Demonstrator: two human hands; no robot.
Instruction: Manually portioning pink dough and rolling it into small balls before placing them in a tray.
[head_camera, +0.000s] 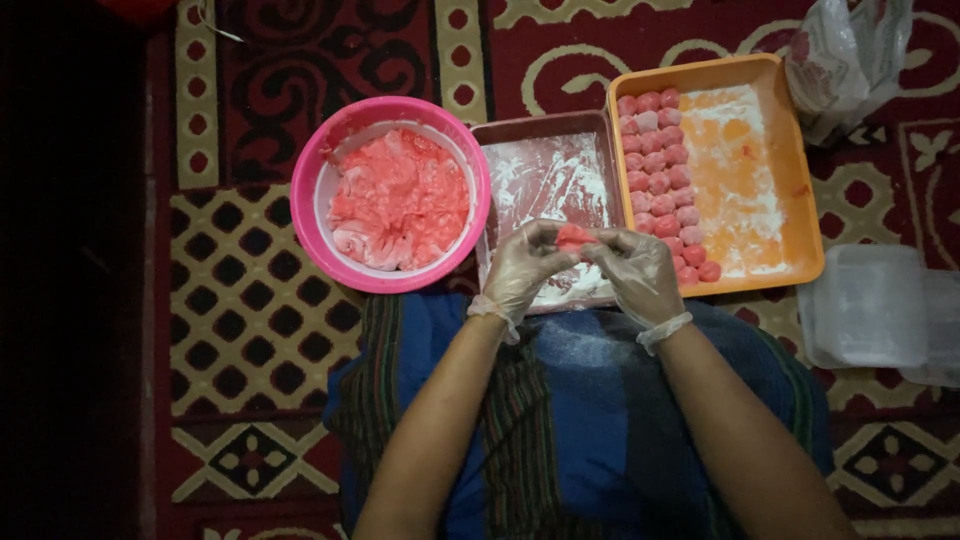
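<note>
pinching a small pink dough piece (575, 237) between them, the gloved left hand (520, 270) and right hand (640, 275) close on it above the floured tray (545, 180), between the pink bowl (310, 190) and orange tray (790, 170) of dough balls (660, 180).

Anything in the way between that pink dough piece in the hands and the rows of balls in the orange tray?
Nothing visible. Both gloved hands, left hand and right hand, pinch the dough piece over the floured tray. The orange tray lies just beyond the right hand, its balls uncovered.
</note>
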